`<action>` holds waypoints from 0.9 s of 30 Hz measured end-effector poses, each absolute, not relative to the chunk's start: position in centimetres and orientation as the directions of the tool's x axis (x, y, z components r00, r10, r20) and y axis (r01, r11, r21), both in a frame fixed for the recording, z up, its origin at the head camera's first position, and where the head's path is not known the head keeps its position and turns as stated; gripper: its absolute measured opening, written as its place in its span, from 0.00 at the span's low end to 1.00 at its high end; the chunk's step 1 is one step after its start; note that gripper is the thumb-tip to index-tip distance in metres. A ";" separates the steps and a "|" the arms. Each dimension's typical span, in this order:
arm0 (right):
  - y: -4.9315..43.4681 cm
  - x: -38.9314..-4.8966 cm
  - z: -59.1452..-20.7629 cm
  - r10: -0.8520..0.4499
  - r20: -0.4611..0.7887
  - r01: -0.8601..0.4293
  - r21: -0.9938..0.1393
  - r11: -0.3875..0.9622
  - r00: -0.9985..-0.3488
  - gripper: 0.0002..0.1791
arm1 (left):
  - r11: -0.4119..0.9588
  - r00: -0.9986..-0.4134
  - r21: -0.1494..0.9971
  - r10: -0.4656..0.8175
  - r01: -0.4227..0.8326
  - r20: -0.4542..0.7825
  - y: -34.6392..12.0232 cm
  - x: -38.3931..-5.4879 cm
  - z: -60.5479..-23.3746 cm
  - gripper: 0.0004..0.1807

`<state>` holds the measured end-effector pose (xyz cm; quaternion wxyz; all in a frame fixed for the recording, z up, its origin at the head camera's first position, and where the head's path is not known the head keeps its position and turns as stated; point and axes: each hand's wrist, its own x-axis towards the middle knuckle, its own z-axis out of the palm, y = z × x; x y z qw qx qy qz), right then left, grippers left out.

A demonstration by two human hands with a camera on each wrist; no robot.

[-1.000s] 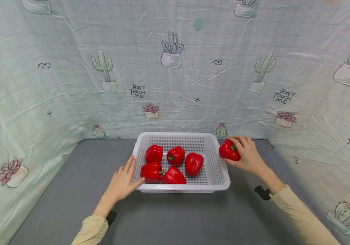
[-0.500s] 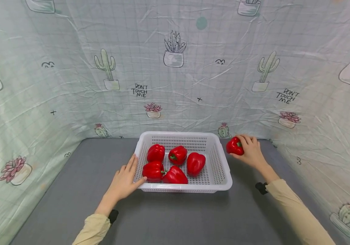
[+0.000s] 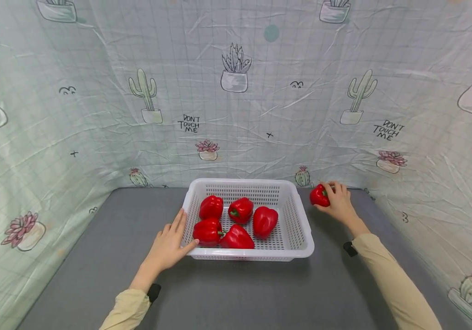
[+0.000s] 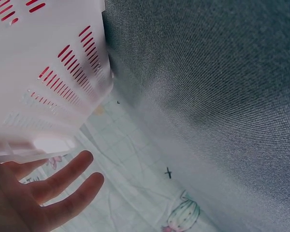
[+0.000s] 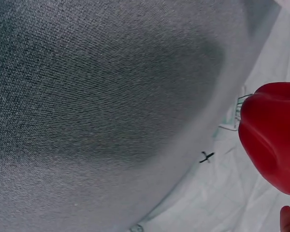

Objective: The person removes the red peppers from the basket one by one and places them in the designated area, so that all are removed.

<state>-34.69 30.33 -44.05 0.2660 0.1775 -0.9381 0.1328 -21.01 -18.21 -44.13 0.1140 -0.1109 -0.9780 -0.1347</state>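
Observation:
A white slotted plastic basket (image 3: 244, 253) stands on the grey table with several red bell peppers (image 3: 265, 222) in it. My left hand (image 3: 169, 245) rests on the basket's left rim, fingers stretched along it and thumb at the front corner. In the left wrist view, the fingers (image 4: 70, 205) show beside the basket wall (image 4: 29, 82). Right of the basket, my right hand (image 3: 340, 205) holds one red bell pepper (image 3: 319, 195) between thumb and fingers. In the right wrist view this bell pepper (image 5: 273, 137) is at the right edge, over the table; most of the hand is outside that view.
The grey table (image 3: 244, 293) ends at the back against a plant-printed cloth (image 3: 269, 114), which also rises at both sides. A dark band (image 3: 153, 292) sits at the left wrist and another dark band (image 3: 349, 249) at the right.
My right hand has moved right with the bell pepper, from the basket's right rim to a spot beside it. My left hand stays on the left rim.

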 end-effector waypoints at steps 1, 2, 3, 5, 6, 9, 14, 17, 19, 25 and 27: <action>30.4 -34.8 -44.2 -0.261 0.542 -0.398 -0.152 0.905 -0.799 0.38 | 0.940 -0.950 0.237 0.185 0.246 0.251 -18.2 -21.0 -44.2 0.47; 30.5 -34.9 -44.2 -0.261 0.536 -0.394 -0.149 0.907 -0.803 0.38 | 0.940 -0.950 0.238 0.184 0.245 0.251 -18.2 -21.0 -44.2 0.47; 30.6 -35.0 -44.3 -0.260 0.528 -0.389 -0.148 0.909 -0.809 0.39 | 0.940 -0.951 0.238 0.183 0.243 0.250 -18.2 -21.0 -44.2 0.47; 30.8 -35.2 -44.5 -0.255 0.509 -0.372 -0.142 0.917 -0.822 0.39 | 0.941 -0.952 0.239 0.180 0.241 0.249 -18.2 -21.1 -44.2 0.47; 30.8 -35.3 -44.5 -0.250 0.497 -0.363 -0.144 0.921 -0.831 0.39 | 0.941 -0.952 0.237 0.180 0.240 0.248 -18.2 -21.1 -44.2 0.47; 30.9 -35.4 -44.7 -0.242 0.459 -0.338 -0.138 0.931 -0.855 0.39 | 0.941 -0.954 0.239 0.180 0.238 0.241 -18.2 -21.2 -44.2 0.47; 30.9 -35.9 -45.0 -0.262 0.403 -0.333 -0.118 0.935 -0.877 0.38 | 0.941 -0.952 0.240 0.181 0.241 0.245 -18.2 -21.2 -44.1 0.47; 30.8 -36.3 -45.1 -0.268 0.377 -0.329 -0.106 0.938 -0.886 0.38 | 0.940 -0.951 0.240 0.182 0.243 0.250 -18.2 -21.2 -44.0 0.47; 30.8 -36.4 -45.3 -0.269 0.358 -0.324 -0.100 0.941 -0.894 0.38 | 0.938 -0.951 0.244 0.182 0.245 0.251 -18.2 -21.2 -44.0 0.47; 30.6 -36.7 -45.7 -0.276 0.328 -0.321 -0.092 0.943 -0.904 0.38 | 0.937 -0.953 0.252 0.180 0.241 0.243 -18.1 -21.1 -44.1 0.47; 30.6 -36.7 -45.7 -0.272 0.324 -0.318 -0.097 0.943 -0.906 0.38 | 0.939 -0.954 0.251 0.176 0.237 0.242 -18.1 -21.1 -44.1 0.47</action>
